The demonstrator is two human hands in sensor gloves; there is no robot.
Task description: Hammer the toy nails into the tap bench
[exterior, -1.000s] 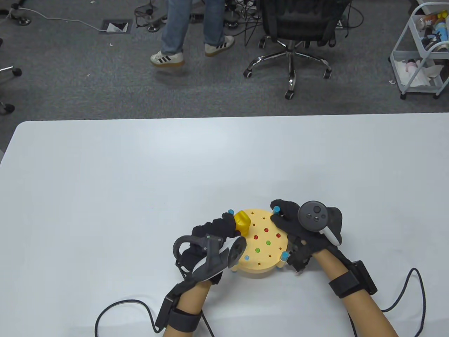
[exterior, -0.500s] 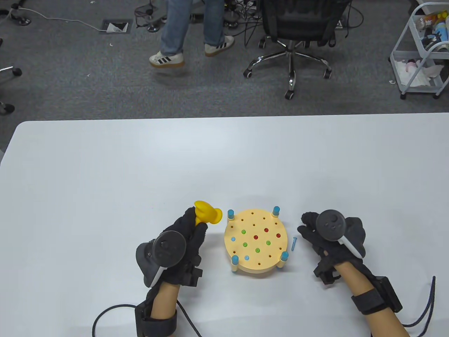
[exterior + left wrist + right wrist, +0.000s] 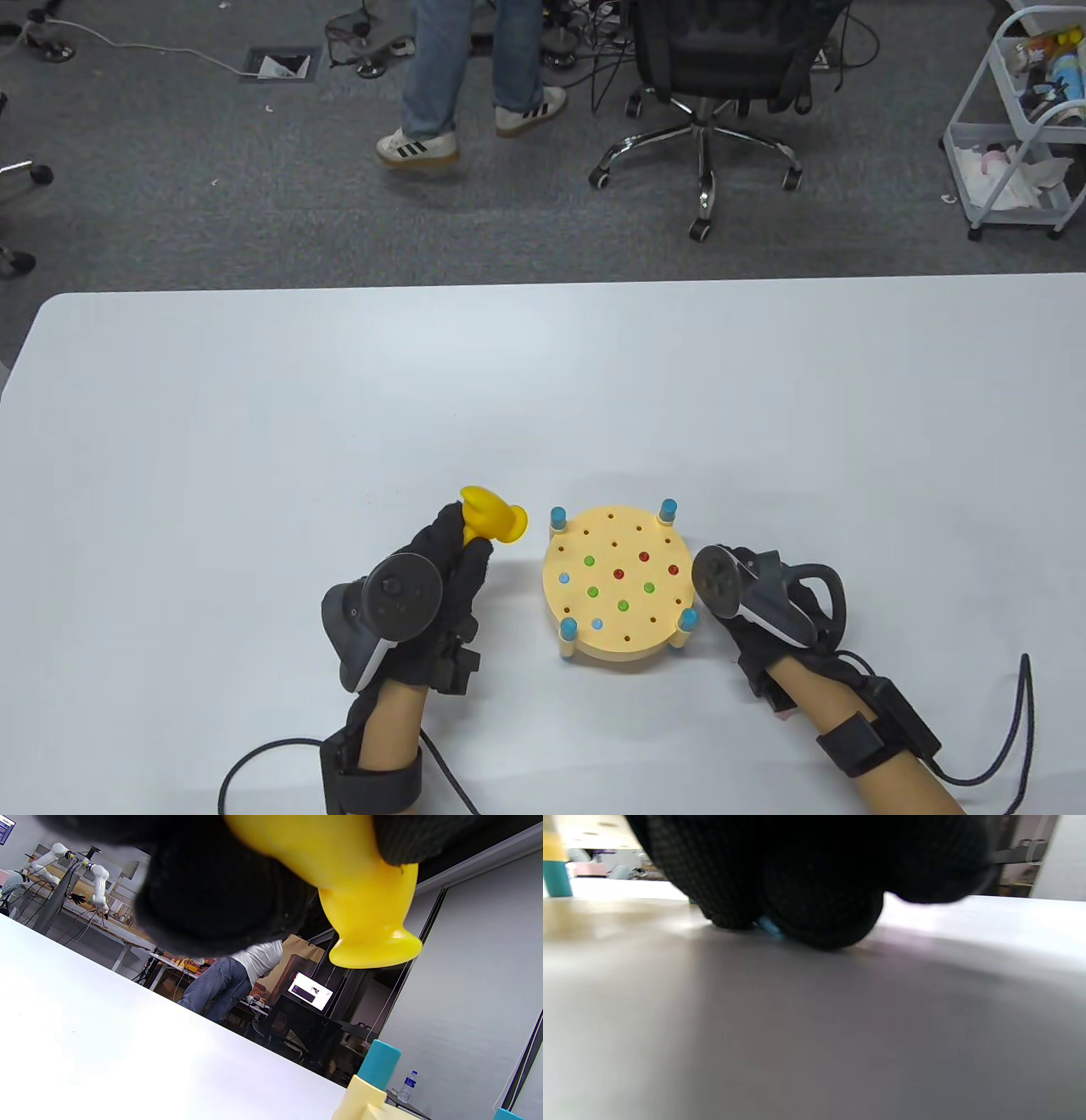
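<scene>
Table view shows my left hand (image 3: 424, 594) with its fingers (image 3: 445, 531) curled round the handle of the yellow toy hammer (image 3: 492, 514), whose head sticks out just past my fingertips and points toward the tap bench (image 3: 619, 581). Left wrist view confirms that grip: the hammer's flared yellow end (image 3: 373, 942) juts out below my clamped fingers, clear of the white counter (image 3: 106, 1052), with a teal corner post (image 3: 379, 1063) of the bench beyond it. My right hand (image 3: 764, 607) lies just beside the bench's right edge, palm down, its tracker covering most of the fingers from above. Right wrist view has my right fingers (image 3: 818, 899) pressed down onto the counter with a sliver of light blue, seemingly a blue toy nail (image 3: 770, 928), caught between two fingertips; it is blurred, so I cannot tell whether they pinch it or merely rest against it. The round bench stands between my two hands on its blue-capped legs, with red, green and blue nail heads (image 3: 632, 581) sitting low in its top.
</scene>
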